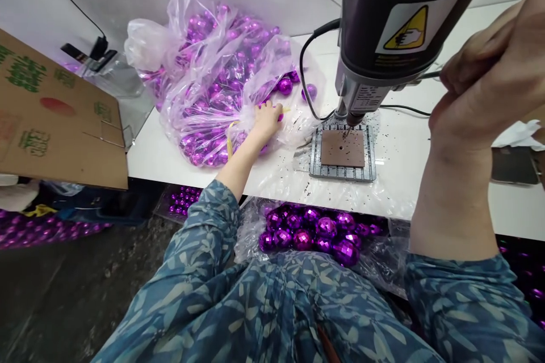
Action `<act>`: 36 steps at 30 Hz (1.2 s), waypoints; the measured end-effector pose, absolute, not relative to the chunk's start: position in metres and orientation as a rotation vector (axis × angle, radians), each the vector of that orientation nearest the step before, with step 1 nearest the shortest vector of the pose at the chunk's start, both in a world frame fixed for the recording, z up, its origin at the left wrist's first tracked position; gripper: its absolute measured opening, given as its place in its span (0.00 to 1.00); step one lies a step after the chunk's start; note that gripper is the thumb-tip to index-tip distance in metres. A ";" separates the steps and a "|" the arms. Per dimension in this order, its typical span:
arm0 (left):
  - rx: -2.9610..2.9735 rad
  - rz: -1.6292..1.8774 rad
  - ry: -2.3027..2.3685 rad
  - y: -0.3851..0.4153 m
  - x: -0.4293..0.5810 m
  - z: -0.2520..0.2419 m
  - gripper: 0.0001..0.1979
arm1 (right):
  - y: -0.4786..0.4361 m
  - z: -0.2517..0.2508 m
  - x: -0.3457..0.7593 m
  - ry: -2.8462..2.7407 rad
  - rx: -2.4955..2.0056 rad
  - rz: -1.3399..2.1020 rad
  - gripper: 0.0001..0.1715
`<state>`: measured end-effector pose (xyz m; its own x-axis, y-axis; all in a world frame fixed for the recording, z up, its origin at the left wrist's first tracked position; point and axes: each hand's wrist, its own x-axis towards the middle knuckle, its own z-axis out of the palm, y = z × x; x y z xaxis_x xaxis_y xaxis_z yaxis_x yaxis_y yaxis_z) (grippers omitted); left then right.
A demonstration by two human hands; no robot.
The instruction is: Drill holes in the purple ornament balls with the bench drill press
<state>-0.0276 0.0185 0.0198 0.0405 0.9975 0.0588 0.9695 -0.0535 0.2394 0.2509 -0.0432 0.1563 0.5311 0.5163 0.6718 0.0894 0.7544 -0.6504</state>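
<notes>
My left hand (267,119) is at the mouth of a clear plastic bag (168,110) full of shiny purple balls. Its fingers curl over a purple ball, of which only a sliver shows. Two more purple balls, one (285,86) near the bag's opening and another (310,92) beside it, lie just beyond that hand. Raised at the right, my right hand (481,68) is closed around the lever of a bench drill press (395,22); the grip itself is hidden. Beneath the chuck (354,119), a brown pad (334,150) with a small hole sits on the slotted metal base (313,167).
Dark shavings litter the white table (400,176) around the base. Below the table edge, mirror-faceted purple balls (326,227) lie in plastic by my lap. A cardboard box (63,119) stands left, a black cable (302,62) loops beside the drill, and a dark flat object (513,165) lies right.
</notes>
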 end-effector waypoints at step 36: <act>1.878 1.132 1.135 -0.046 0.089 -0.071 0.28 | -0.035 0.147 0.257 -1.085 -0.407 0.220 0.38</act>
<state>0.0887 -0.0463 -0.0709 0.2485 0.9089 0.3350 0.3378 -0.4055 0.8494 0.2569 -0.0353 0.1468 0.4552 0.3689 0.8104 0.0236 0.9048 -0.4251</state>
